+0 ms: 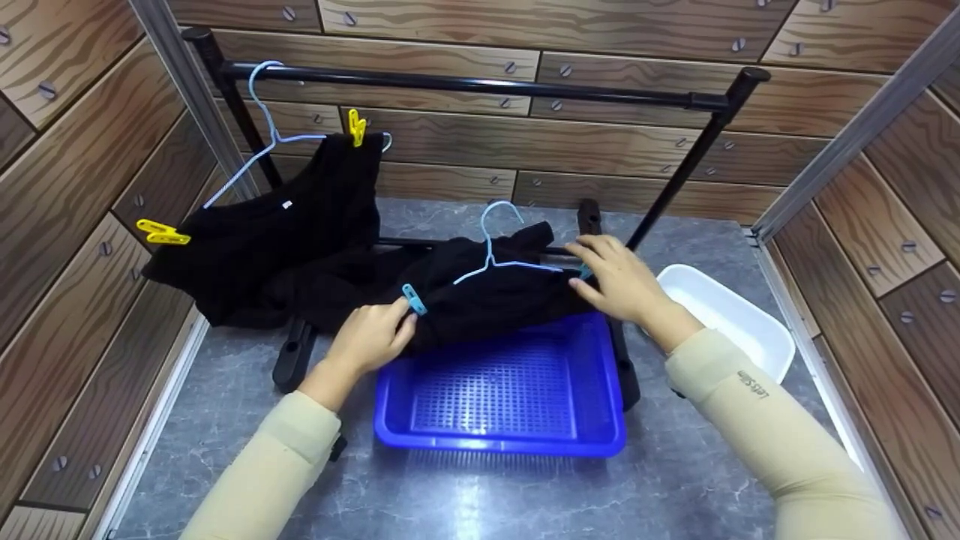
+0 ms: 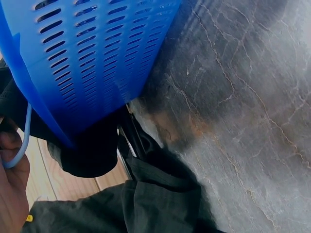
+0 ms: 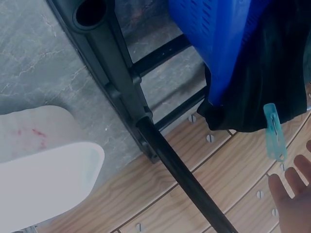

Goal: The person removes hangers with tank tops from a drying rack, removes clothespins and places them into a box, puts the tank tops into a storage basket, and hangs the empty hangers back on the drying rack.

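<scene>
A black garment hangs on a light-blue clothes hanger, its hook pointing up and free. My left hand pinches the garment's left corner, beside a blue clothespin. In the left wrist view, the curved end of the hanger lies between those fingers. At the other corner, a teal clothespin is clipped to the cloth. My right hand is beside that clothespin, fingers extended; the right wrist view shows a gap between fingertips and clip.
Beneath the garment stands a blue plastic basket. A black rack spans behind, with another black garment on a hanger at its left, held by yellow clothespins. A white tub is at the right. Wood-patterned walls enclose the space.
</scene>
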The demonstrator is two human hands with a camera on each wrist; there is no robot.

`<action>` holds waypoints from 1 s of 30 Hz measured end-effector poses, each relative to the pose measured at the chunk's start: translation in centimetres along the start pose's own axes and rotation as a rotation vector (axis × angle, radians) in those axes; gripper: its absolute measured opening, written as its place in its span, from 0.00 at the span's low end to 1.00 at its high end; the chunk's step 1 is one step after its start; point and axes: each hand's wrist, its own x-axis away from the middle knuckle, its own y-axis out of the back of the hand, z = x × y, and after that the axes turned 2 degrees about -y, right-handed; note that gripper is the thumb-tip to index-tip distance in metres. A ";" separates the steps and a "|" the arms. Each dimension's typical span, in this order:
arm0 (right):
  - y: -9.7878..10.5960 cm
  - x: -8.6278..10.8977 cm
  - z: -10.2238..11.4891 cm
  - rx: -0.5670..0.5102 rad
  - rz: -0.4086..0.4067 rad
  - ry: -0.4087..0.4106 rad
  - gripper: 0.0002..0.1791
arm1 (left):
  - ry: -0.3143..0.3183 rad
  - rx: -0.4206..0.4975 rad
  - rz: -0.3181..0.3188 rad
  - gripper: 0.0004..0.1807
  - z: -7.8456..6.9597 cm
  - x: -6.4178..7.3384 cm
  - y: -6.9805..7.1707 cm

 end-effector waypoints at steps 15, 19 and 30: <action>-0.7 0.0 0.0 0.021 0.072 0.015 0.25 | 0.021 0.007 0.039 0.08 -0.1 0.1 0.1; -0.8 0.3 -0.4 0.032 0.051 0.011 0.24 | 0.014 0.001 0.044 0.08 -0.2 -0.1 0.1; -0.8 0.1 -0.7 0.073 0.031 0.008 0.20 | 0.032 -0.010 0.044 0.09 0.0 -0.1 0.0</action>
